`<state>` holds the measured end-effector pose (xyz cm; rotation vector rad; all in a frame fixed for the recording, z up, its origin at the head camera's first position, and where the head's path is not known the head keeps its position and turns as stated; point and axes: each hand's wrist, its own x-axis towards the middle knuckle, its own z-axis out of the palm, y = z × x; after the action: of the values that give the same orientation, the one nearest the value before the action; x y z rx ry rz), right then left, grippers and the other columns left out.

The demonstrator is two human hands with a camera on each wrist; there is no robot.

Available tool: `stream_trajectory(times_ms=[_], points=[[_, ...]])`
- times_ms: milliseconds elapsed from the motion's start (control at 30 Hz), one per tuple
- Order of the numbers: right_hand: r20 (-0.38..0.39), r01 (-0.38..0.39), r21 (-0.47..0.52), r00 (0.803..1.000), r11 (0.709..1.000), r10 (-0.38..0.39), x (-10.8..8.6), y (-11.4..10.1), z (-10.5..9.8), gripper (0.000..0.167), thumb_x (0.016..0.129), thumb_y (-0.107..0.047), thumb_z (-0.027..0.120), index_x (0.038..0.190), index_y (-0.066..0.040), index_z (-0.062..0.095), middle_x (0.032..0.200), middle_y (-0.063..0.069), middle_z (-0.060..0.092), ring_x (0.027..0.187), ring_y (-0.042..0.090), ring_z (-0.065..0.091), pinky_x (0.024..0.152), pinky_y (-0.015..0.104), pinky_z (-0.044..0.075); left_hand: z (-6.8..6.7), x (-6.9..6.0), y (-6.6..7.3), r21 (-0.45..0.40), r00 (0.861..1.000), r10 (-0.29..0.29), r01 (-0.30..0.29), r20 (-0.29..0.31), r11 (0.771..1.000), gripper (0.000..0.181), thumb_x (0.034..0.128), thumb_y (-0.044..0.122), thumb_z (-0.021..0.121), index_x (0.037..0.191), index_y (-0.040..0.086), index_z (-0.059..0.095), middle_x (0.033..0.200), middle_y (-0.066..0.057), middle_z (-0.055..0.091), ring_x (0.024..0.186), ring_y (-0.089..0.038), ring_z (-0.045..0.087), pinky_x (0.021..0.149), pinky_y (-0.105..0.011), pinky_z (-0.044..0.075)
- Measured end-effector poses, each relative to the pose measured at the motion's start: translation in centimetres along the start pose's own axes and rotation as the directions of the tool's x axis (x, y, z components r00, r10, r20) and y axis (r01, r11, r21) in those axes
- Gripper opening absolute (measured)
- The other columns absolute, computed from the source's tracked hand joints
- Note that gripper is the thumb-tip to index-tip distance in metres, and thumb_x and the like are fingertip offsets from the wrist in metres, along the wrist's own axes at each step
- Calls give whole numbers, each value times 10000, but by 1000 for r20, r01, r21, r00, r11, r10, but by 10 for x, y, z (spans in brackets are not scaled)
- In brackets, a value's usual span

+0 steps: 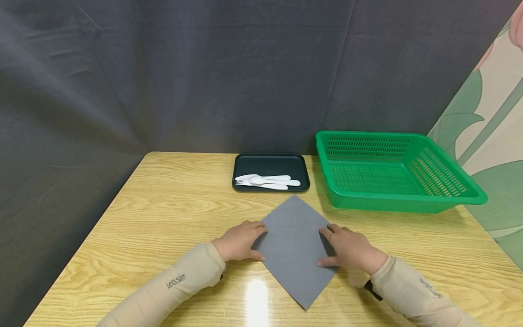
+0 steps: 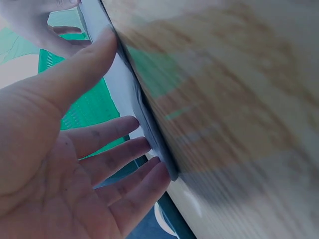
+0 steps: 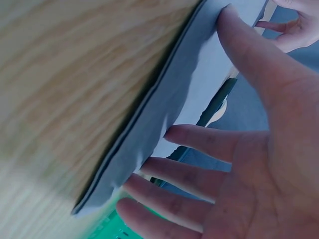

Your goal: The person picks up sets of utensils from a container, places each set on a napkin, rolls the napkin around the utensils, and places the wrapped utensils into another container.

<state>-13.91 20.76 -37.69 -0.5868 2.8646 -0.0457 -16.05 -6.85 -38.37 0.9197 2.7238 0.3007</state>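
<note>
I watch one left hand (image 1: 241, 241) and one right hand (image 1: 351, 250), grips released with fingers extended, touching opposite sides of one grey cloth (image 1: 292, 245), cornerwise midway between the worktop's (image 1: 175, 204) side edges. Beyond, I count one black tray (image 1: 269, 161) at the far edge carrying one spoon (image 1: 258, 180), one fork (image 1: 278, 186) and one knife (image 1: 278, 177), and one green basket (image 1: 404, 201) at the far right corner.

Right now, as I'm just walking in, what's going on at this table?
A person's left hand and right hand touch opposite sides of a square grey cloth, which lies on the light wood-grain table with one corner toward the person. Beyond it, white cutlery rests in a black rectangular tray, and a green perforated plastic basket stands to the tray's right. Neither hand touches those.
</note>
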Motion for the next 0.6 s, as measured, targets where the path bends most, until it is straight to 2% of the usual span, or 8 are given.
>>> stream_trajectory(times_ms=[233,600], points=[[4,8,-5,1000,1000,-8,0,1,-1,857,694,-571,718,1278,22,516,1286,260,510,1101,424,552,737,517,525,1,1,-1,-3,1000,4,-4,-7,1000,708,762,389,747,1316,22,504,1403,-125,468,1281,-284,455,1048,-387,417],[-2,30,-25,1000,999,-30,3,1,-3,858,668,-570,742,1251,22,529,1223,226,540,1018,372,587,681,474,534,0,1,0,-12,1000,6,-6,-1,1000,710,760,383,751,1318,20,502,1404,-129,467,1286,-293,450,1056,-391,410]])
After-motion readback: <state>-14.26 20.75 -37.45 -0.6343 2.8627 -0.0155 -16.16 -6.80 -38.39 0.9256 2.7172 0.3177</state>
